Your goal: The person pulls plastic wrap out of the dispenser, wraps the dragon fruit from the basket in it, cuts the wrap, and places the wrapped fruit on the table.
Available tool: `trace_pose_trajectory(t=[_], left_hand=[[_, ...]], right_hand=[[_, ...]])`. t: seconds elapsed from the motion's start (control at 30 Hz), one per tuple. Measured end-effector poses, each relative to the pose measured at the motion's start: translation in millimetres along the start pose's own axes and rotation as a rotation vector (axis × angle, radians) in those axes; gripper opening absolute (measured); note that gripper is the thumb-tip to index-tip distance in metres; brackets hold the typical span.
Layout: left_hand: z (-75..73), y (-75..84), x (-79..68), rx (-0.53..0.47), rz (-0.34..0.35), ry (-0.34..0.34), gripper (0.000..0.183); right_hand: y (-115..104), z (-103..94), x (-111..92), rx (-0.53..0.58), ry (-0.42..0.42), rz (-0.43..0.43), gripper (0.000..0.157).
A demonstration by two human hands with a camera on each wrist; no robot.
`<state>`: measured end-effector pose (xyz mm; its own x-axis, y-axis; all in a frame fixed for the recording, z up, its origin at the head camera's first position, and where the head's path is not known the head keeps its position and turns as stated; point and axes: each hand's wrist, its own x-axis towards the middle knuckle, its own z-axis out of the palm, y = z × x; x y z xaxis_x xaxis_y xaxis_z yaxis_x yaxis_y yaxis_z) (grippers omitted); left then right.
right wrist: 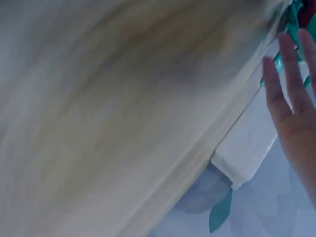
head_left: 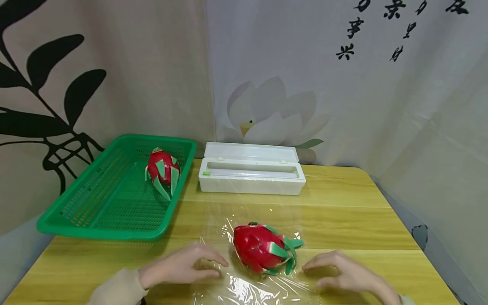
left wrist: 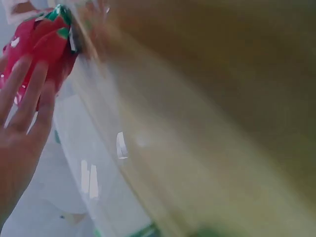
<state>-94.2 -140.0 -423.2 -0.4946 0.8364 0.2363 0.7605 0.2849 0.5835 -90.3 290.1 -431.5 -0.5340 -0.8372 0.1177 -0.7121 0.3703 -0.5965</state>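
A red dragon fruit (head_left: pixel 256 249) with green scales lies on a sheet of clear plastic film (head_left: pixel 244 290) spread over the table. On its left, my left hand (head_left: pixel 190 263) hovers at the film with fingers loosely bent, holding nothing. My right hand (head_left: pixel 343 273) is on the other side, near the green tips, also relaxed and without anything in it. Each wrist view shows extended fingers of the left hand (left wrist: pixel 24 103) and right hand (right wrist: pixel 294 94), overlapping or close to the fruit (left wrist: pixel 42 47).
A green plastic basket (head_left: pixel 167 216) at the left holds another dragon fruit (head_left: pixel 162 169). Behind the film stands a white box (head_left: pixel 251 185) with its lid raised and a roll inside. A printed curtain (head_left: pixel 343 106) hangs behind the wooden table (head_left: pixel 362 228).
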Motion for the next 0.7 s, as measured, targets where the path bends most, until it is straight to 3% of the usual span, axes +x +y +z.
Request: trace_pose_trajectory(t=[0.13, 0.3, 0.43, 0.53, 0.7], left_hand=[[3.4, -3.0, -12.6, -0.144, -0.039, -0.13, 0.023], [7.7, -8.7, -26.3, -0.164, -0.026, -0.223, 0.02], [12.3, -12.4, -32.0, -0.061, 0.037, -0.235, 0.021], [16.6, -13.6, -32.5, 0.036, 0.093, -0.215, 0.023], [22.0, -14.9, -32.3, 0.082, 0.141, -0.178, 0.016]], right_hand=[[3.0, 4.0, 4.0, 0.209, -0.081, -0.036, 0.034], [10.1, 9.6, 5.0, 0.362, -0.199, -0.068, 0.037], [14.5, 11.9, 2.9, 0.336, -0.213, -0.078, 0.038], [13.9, 13.2, 2.6, 0.254, -0.204, -0.105, 0.037], [6.5, 20.3, 7.4, 0.13, -0.15, -0.169, 0.024]])
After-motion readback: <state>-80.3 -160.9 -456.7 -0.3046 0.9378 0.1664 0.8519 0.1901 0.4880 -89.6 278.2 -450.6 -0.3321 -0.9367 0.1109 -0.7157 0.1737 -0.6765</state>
